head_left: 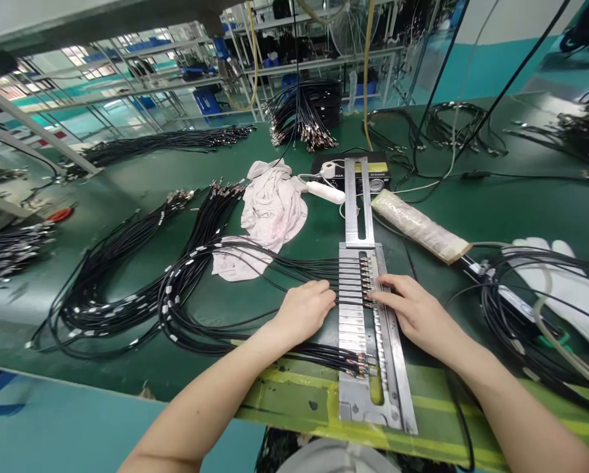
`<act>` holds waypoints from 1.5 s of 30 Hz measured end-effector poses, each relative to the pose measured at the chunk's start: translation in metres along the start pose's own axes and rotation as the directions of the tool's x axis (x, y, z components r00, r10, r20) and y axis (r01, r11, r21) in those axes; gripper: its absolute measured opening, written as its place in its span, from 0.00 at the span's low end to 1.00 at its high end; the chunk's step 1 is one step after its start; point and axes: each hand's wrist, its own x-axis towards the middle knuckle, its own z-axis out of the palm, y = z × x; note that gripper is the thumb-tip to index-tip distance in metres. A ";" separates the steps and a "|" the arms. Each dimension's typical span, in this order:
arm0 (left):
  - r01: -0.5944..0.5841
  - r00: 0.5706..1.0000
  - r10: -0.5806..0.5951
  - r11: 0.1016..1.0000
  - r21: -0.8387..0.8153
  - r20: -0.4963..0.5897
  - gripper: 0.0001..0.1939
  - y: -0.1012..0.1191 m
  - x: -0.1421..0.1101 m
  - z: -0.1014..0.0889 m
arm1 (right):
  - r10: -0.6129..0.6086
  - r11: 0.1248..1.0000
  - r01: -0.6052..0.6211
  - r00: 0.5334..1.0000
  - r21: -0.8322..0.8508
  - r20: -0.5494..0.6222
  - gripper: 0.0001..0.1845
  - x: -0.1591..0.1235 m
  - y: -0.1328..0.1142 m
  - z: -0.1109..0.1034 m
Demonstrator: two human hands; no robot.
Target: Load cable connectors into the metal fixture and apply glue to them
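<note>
A metal fixture (356, 407) with slots along its length lies in front of me. Several black cables (294, 263) run into its upper slots, with small metal connectors (366, 269) lined up at their ends. My left hand (307, 310) is closed on a black cable just left of the fixture; its fingertips are partly hidden. My right hand (420, 318) has its fingers stretched apart, the tips touching the fixture's right side and a connector. More cable ends (356, 361) lie across the fixture's lower part. The cables loop away to the left in a bundle (173, 289).
A crumpled pale cloth (272, 207) lies beyond the cables. Behind the fixture stands a black box (378, 172) with a white plug. To the right are a taped handle (420, 226), coiled cables (496, 322) and white gloves (565, 289). More cable bundles (304, 115) lie farther back.
</note>
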 end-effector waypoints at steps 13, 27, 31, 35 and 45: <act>-0.150 0.981 0.158 0.986 0.074 -0.114 0.17 -0.006 -0.015 0.013 | -0.153 0.934 0.180 0.982 -0.309 0.112 0.14 0.010 -0.021 0.004; -0.162 0.985 0.164 0.986 0.038 -0.063 0.15 0.003 -0.021 0.001 | -0.059 0.997 0.065 0.993 -0.048 0.107 0.22 0.002 -0.005 0.011; -0.119 0.992 0.127 0.967 -0.225 0.020 0.11 0.000 -0.045 -0.001 | 0.066 0.978 -0.062 0.998 0.201 -0.013 0.23 -0.007 0.011 0.009; -0.077 0.982 0.129 0.940 -0.333 0.137 0.09 -0.002 -0.062 -0.006 | 0.121 0.956 -0.108 0.992 0.272 -0.035 0.20 -0.006 0.008 0.005; 0.100 0.993 -0.076 0.951 -0.292 0.092 0.10 0.005 -0.043 -0.017 | 0.157 0.955 -0.138 0.986 0.263 -0.052 0.17 -0.013 0.011 -0.003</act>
